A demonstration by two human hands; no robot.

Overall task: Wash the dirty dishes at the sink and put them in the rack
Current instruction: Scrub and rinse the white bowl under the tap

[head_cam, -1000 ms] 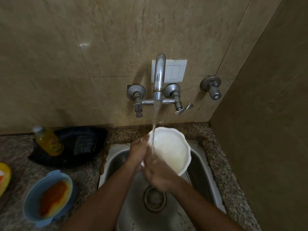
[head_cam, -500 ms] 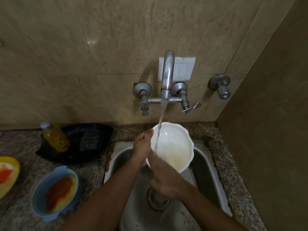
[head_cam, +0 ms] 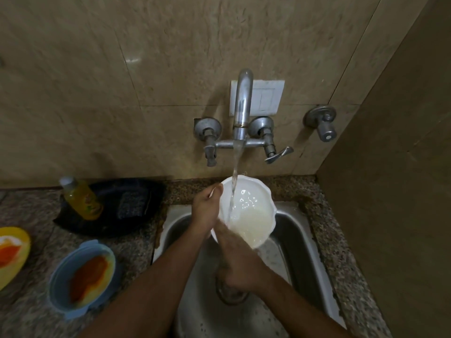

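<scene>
Inside white bowl (head_cam: 251, 213): cloudy water (head_cam: 253, 225).

Yellow plate (head_cam: 11, 254) cut off at left edge — right hand (head_cam: 238, 262) fingertips blurred.

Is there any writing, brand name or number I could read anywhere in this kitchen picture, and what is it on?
No text can be read.
Yellow bottle: it carries a label, too blurred to read.
White wall plate behind the tap: no lettering shows.
White bowl, blue bowl: no markings visible.
</scene>
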